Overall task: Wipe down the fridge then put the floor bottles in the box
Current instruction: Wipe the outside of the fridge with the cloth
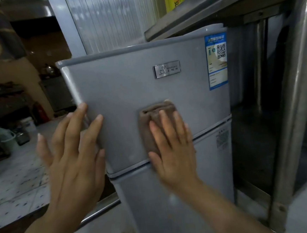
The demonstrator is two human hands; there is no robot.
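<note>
A small grey two-door fridge (132, 85) fills the middle of the view, with a blue label at the upper door's top right corner. My right hand (173, 148) lies flat on a folded brown cloth (153, 120), pressing it against the lower part of the upper door. My left hand (74, 152) rests with spread fingers on the left edge of that door and holds nothing. No bottles or box can be made out.
A steel shelf frame (291, 105) stands right of the fridge, its shelf edge just above the fridge top. A tiled floor (16, 182) spreads at left, with small containers and a red extinguisher (41, 112) near dark shelving. A corrugated panel (108, 20) rises behind.
</note>
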